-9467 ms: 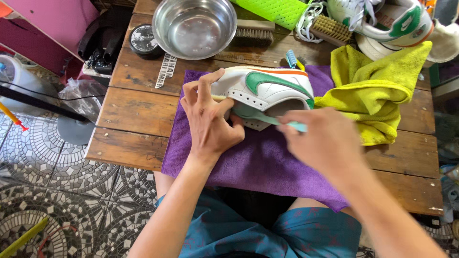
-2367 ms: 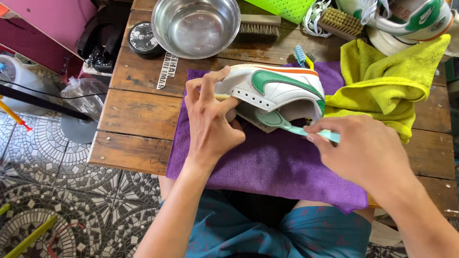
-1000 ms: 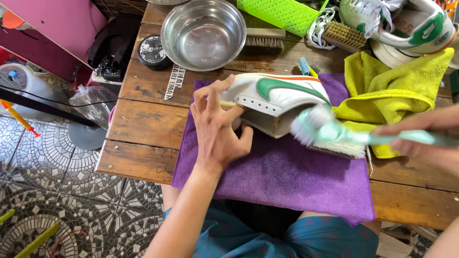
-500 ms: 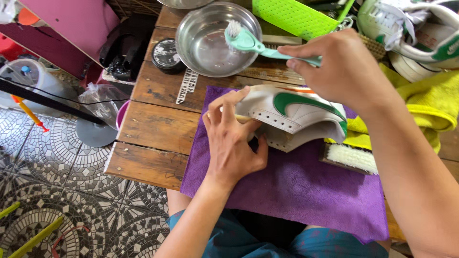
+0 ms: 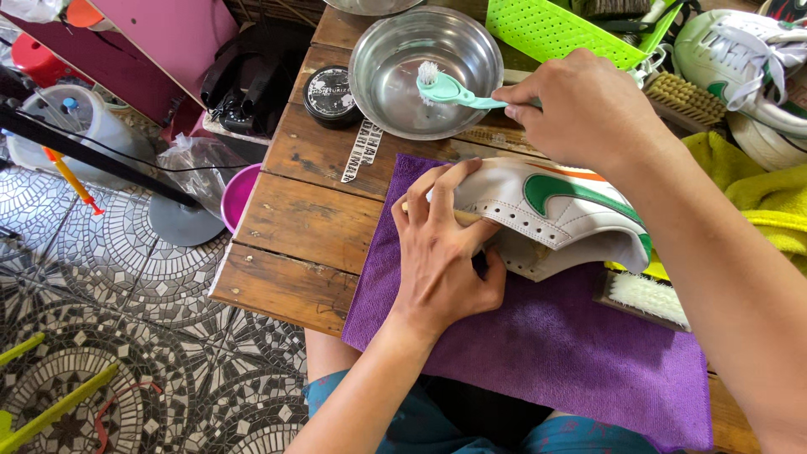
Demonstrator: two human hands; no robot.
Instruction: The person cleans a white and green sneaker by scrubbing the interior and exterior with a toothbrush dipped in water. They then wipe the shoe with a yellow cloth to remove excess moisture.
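- Worn wooden table [image 5: 303, 227] of planks fills the middle of the head view; patterned mosaic floor tiles [image 5: 109, 336] lie to its left and near side.
- Purple cloth [image 5: 538, 353] is spread on the near right part of the table, overhanging the near edge.
- Left hand [image 5: 441, 252] presses down on the toe end of a white sneaker [image 5: 555, 219] with a green side mark; fingers [image 5: 437, 189] are spread over the toe and the thumb is tucked against the sole edge. The grip is a firm, partly curled clasp on the shoe.
- White sneaker lies tilted on its side on the purple cloth, toe to the left, heel to the right.
- Right hand [image 5: 588, 109] is closed round the handle of a pale teal brush [image 5: 454, 88], holding it out to the left above the shoe.
- Brush bristles sit inside the steel bowl [image 5: 395, 109], which stands on the far part of the table, just beyond the cloth.
- Round black tin [image 5: 330, 92] stands just left of the bowl, touching or nearly touching its rim.
- Wooden scrub brush [image 5: 643, 294] with white bristles lies on the cloth just right of the shoe.
- Yellow cloth [image 5: 756, 197] is bunched at the right edge.
- Green perforated tray [image 5: 555, 29] lies far right of the bowl; a second white sneaker [image 5: 740, 67] rests at the far right corner.
- Pink tub [image 5: 239, 193] stands on the floor left of the table.
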